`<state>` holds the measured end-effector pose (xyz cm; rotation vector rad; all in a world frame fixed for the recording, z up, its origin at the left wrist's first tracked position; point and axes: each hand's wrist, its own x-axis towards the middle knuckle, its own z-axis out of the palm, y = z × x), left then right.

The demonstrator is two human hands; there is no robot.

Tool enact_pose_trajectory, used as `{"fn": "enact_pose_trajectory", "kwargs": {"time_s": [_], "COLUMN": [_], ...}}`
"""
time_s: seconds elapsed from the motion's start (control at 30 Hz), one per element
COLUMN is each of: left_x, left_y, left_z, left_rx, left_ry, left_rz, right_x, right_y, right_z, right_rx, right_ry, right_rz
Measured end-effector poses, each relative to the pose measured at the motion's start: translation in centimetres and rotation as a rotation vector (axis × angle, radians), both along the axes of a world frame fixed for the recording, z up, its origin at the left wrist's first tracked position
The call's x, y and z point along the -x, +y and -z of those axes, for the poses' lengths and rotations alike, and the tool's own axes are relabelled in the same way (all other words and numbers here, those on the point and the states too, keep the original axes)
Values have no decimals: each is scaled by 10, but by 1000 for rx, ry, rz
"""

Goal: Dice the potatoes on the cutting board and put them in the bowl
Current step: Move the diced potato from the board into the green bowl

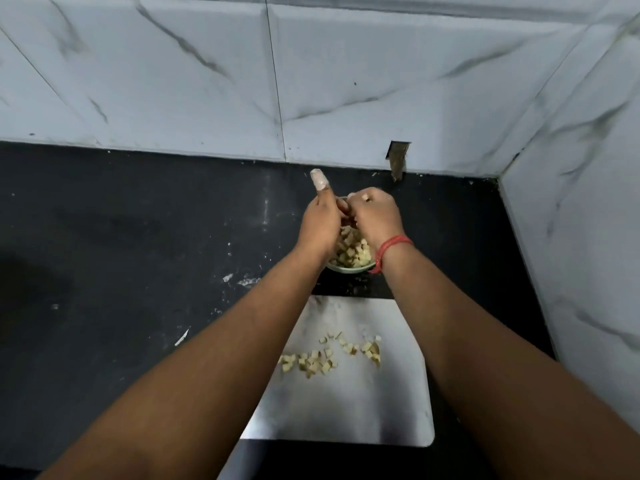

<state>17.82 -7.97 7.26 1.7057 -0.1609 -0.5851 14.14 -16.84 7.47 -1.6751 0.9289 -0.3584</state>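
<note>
While dice [311,362] wait on the board [349,407], both hands, left [320,221] and right [375,216], meet with fingers curled over the bowl [349,269], apparently shedding potato; grip unclear.

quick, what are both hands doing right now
Left hand: over the bowl, bandaged finger out; grip cannot be told.
Right hand: curled over the bowl; contents cannot be told.

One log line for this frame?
both hands over bowl | dice remaining on board | grip unclear
</note>
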Motion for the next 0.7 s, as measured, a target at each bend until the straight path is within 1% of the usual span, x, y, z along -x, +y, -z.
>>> {"fn": "enact_pose_trajectory", "kwargs": {"time_s": [0.03,0.07,0.13,0.23,0.3,0.5,0.57,0.63,0.7], "left_x": [-5,-8,-15,-19,-17,-13,-12,-11,-9], "left_y": [-1,-2,-1,2,4,4,6,7,7], "left_z": [2,3,8,20,22,22,22,23,23], "left_rx": [-25,-43,-45,11,39,141,191,227,254], "left_ry": [-18,-56,-75,33,67,147,159,172,187], "left_rz": [13,24,32,48,89,124,122,109,90], "right_x": [-2,-2,1,4,7,11,9,9,9], "right_y": [-5,-8,-12,-12,-8,-1,1,3,5], "right_z": [1,1,-1,5,13,22,20,20,20], "right_rx": [152,239,301,359,384,388,364,278,100], "right_ry": [103,153,131,107,85,-87,-100,-76,-102], "right_rz": [-94,-151,-171,-195,-209,-154,-167,-180,-121]}}
